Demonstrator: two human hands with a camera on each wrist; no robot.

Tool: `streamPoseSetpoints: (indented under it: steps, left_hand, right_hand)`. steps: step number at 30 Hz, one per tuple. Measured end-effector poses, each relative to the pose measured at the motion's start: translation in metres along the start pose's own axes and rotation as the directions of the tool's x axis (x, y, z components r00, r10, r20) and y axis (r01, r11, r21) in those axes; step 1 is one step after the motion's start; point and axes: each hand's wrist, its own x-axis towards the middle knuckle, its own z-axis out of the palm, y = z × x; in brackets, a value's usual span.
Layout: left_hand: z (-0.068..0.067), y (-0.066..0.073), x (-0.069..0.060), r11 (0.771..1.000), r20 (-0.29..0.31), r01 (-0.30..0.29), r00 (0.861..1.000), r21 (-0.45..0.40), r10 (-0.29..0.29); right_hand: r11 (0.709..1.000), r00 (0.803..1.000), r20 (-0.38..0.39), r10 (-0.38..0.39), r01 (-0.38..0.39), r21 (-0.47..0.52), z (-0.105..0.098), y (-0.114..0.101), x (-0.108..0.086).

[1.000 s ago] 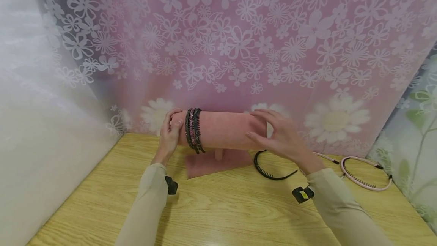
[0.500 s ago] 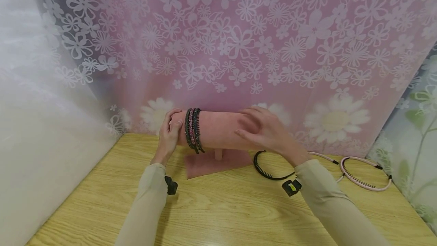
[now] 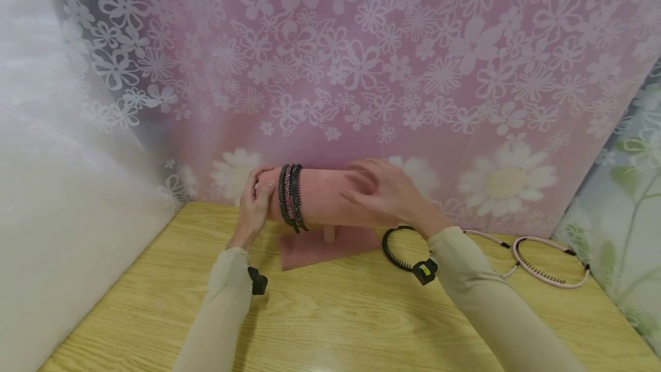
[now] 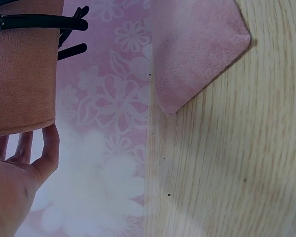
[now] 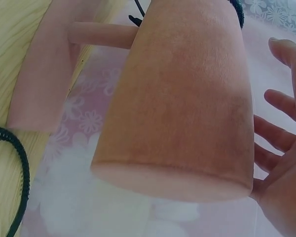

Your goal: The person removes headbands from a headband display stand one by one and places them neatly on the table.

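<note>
A pink plush headband display stand [image 3: 322, 197] has a horizontal roll on a short post and a flat base [image 3: 356, 244]. Several sparkly black and pink toothed headbands [image 3: 289, 197] sit side by side around the roll's left part. My left hand [image 3: 252, 208] holds the left end, thumb in front and fingers over the top; the left wrist view shows its fingertips at the roll's end. My right hand [image 3: 395, 191] is over the right part of the roll, fingers spread and slightly bent, nothing pinched. In the right wrist view, that hand [image 5: 286, 163] lies beside the roll.
On the wooden table [image 3: 330, 314], a black toothed headband [image 3: 395, 254] lies right of the base, partly behind my right wrist. Farther right lie pink headbands [image 3: 552, 282]. A flowered pink curtain [image 3: 361, 73] stands close behind the stand.
My right hand has moved left along the roll, from its right end toward the middle. The left hand and the headbands on the roll stay in place.
</note>
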Motion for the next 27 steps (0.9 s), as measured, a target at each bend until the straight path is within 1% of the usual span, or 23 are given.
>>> streamPoseSetpoints:
  steps: [4,8,16,18,24,27]
  left_hand:
    - [0.000,0.001,-0.001,1.000,0.002,-0.007,1.000,0.005,0.007]
    - [-0.001,0.003,-0.001,1.000,0.006,-0.022,1.000,0.002,0.022]
    - [-0.001,0.004,-0.002,1.000,0.002,-0.019,1.000,0.008,0.019]
    - [-0.001,0.004,-0.002,1.000,0.001,-0.019,1.000,0.008,0.019]
    - [-0.001,0.004,-0.002,1.000,0.000,-0.026,1.000,0.007,0.026]
    - [-0.001,0.004,-0.002,1.000,0.000,-0.030,1.000,0.007,0.030]
  right_hand:
    - [0.999,0.999,0.043,0.032,-0.032,-0.007,0.003,-0.004,0.007]
    - [0.999,0.995,0.083,0.051,-0.052,0.006,0.006,-0.008,0.014]
    - [0.995,0.986,0.136,0.092,-0.096,0.028,0.012,-0.015,0.025]
    - [0.995,0.986,0.138,0.094,-0.099,0.026,0.014,-0.016,0.028]
    - [0.992,0.988,0.136,0.074,-0.087,0.089,0.019,-0.017,0.038]
    - [0.990,0.986,0.150,0.073,-0.090,0.107,0.022,-0.018,0.042]
